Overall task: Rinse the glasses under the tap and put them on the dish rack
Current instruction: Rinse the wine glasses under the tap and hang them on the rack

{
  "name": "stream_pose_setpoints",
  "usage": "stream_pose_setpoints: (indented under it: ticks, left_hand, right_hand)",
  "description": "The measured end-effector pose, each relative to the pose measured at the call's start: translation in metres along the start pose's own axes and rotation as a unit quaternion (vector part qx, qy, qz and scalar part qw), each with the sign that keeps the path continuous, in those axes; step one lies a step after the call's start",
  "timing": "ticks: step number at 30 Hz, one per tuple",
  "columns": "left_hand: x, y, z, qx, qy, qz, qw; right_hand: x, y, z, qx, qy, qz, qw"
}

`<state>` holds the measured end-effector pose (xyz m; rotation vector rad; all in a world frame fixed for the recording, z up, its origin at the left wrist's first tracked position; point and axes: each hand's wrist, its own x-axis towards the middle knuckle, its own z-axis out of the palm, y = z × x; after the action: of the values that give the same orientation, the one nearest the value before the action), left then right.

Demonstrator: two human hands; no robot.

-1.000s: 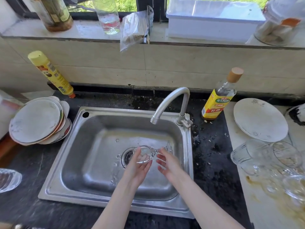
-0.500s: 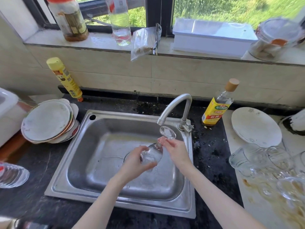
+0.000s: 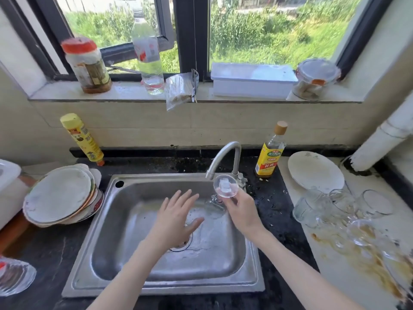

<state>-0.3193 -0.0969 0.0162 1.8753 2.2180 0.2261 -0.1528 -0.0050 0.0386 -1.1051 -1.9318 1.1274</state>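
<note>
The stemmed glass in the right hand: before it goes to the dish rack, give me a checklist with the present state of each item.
1. Right hand grips the stemmed glass: ok.
2. Left hand free, fingers spread over the sink: ok.
3. Glass rinsed clean: cannot tell.
4. Tap shut off: cannot tell, spout mouth hidden behind the glass.
5. Dish rack located: not ok, none in view.
6. More glasses waiting on the right counter: ok.
</note>
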Motion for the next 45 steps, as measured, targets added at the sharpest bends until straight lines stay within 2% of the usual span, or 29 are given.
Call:
stream_pose_setpoints:
  ticks: [3,5,11,17,23,26,32,39,45]
  left_hand:
    - [-0.001,-0.001,-0.021,0.011,0.034,0.046,0.998]
    - [-0.004,-0.002,-0.027,0.012,0.039,0.074,0.996]
    - [-0.045,-0.002,-0.009,-0.013,-0.055,0.142,0.988]
    - [-0.079,0.038,-0.008,-0.025,-0.076,0.272,0.959]
    - [-0.133,0.116,0.017,-0.047,-0.122,0.395,0.909]
    - [-0.169,0.161,0.026,-0.034,-0.129,0.457,0.880]
    - [-0.272,0.253,0.048,-0.038,-0.162,0.570,0.804]
    - [-0.440,0.347,0.101,-0.063,-0.217,0.642,0.732]
    - [-0.539,0.431,0.127,-0.024,-0.261,0.700,0.664]
  right_hand:
    - [-0.010,-0.019,-0.011,-0.018,0.046,-0.058,0.997]
    - [-0.022,-0.022,-0.015,-0.031,0.064,-0.053,0.996]
    - [-0.103,-0.007,-0.005,-0.044,0.138,0.119,0.982]
    - [-0.203,-0.031,-0.024,-0.015,0.243,0.170,0.955]
    - [-0.329,-0.044,-0.054,-0.012,0.366,0.221,0.904]
    - [-0.403,-0.050,-0.063,-0.029,0.430,0.252,0.866]
    - [-0.567,-0.063,-0.083,-0.021,0.514,0.307,0.800]
    - [-0.756,-0.079,-0.105,-0.009,0.591,0.346,0.729]
    - [-0.872,-0.081,-0.128,-0.030,0.638,0.387,0.665]
